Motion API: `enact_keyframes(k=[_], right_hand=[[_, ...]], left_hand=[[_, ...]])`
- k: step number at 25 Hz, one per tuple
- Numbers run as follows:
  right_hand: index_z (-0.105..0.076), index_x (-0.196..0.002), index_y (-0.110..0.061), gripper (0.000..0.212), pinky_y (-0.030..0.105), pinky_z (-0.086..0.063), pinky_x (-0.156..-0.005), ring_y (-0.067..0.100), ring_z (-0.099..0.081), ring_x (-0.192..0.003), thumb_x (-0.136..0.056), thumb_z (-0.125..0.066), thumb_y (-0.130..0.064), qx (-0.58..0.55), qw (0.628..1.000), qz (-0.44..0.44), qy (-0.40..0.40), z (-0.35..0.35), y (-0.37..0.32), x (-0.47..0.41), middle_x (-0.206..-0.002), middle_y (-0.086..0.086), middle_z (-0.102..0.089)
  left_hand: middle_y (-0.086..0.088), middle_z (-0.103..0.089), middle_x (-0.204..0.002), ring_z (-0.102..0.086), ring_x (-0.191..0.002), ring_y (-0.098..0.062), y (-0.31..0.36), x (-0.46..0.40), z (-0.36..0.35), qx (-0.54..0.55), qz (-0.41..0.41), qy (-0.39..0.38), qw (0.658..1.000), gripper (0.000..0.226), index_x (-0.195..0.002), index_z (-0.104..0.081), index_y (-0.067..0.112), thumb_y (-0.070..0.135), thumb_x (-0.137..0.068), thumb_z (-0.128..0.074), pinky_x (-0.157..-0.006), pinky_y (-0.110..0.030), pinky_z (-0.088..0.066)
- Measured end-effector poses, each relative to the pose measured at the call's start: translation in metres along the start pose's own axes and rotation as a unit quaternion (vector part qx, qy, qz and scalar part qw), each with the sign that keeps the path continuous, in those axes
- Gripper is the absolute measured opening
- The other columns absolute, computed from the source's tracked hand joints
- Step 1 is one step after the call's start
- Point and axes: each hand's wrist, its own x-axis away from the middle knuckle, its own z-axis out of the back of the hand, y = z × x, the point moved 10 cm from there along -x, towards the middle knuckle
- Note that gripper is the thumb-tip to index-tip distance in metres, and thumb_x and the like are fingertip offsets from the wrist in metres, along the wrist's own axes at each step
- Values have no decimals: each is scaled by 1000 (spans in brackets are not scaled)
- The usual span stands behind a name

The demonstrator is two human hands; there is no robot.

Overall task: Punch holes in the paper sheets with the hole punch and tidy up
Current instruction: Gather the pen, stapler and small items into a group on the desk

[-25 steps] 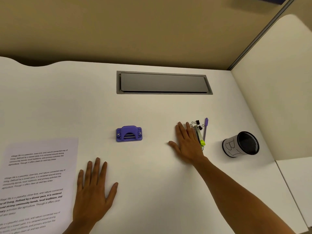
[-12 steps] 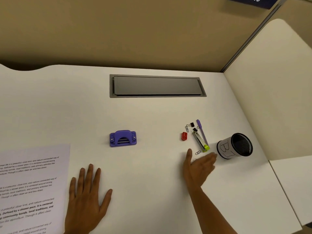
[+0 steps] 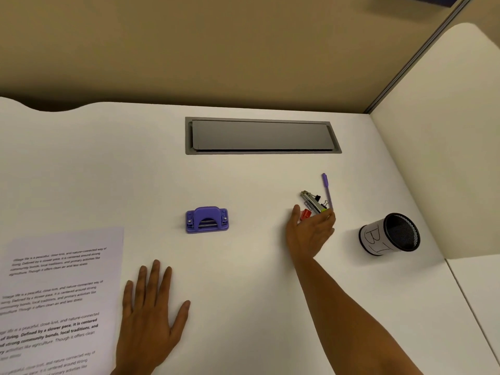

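A purple hole punch stands on the white desk, with no hand on it. Printed paper sheets lie at the front left, running out of view. My left hand rests flat on the desk just right of the sheets, fingers spread. My right hand is cupped at a small pile of stationery, right of the punch. Its fingertips curl round the green end of a small stapler and touch the lower end of a purple pen. A red clip shows between thumb and fingers.
A black mesh pen cup with a white label marked "B1" lies on its side to the right of my right hand. A grey cable hatch is set into the desk further back. A partition wall rises on the right.
My right hand drew back toward me, then reached forward again and closed round the near end of the stationery pile. The stapler now points further left. My left hand stayed flat.
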Motion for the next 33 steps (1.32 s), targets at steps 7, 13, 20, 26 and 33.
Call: enact_keyframes(k=[7,13,20,26,33], right_hand=[[-14,-158,-13,87,58,-29,-119,31,-15,-152,-93,-60,-48,-177,984,27,-1,22,17,49,-165,12,-11],[-19,-158,-23,95,54,-5,-125,28,-14,-155,-84,-60,-64,4,889,397,-227,21,38,228,-166,9,-18],[-42,-144,-20,102,43,-5,-117,17,7,-156,-69,-47,-89,140,814,438,-357,31,62,288,-153,5,-38],[1,-154,-40,95,40,-1,-124,13,6,-155,-77,-40,-77,176,812,385,-402,39,61,277,-167,-13,-4],[-12,-159,-32,92,33,-21,-123,17,-11,-155,-85,-48,-73,172,842,331,-390,44,47,276,-165,-9,-19]], left_hand=[[-9,-13,-168,-12,-156,-31,-1,1,-3,-6,-11,25,1000,83,-156,-26,14,65,-91,-27,-124,-54,-17],[-10,-11,-168,-10,-156,-32,2,6,2,6,-37,-4,999,91,-157,-24,15,66,-84,-43,-124,-53,-15],[-2,-5,-168,-3,-156,-25,-27,14,51,203,52,47,977,74,-154,-31,17,45,-88,-50,-127,-47,-9],[-24,-35,-153,-34,-138,-49,-181,98,98,155,400,115,896,88,-147,-33,4,37,-79,-76,-109,-64,-34],[-21,-41,-136,-43,-128,-40,-225,129,78,174,481,-27,859,96,-134,-40,2,50,-64,-86,-102,-54,-45]])
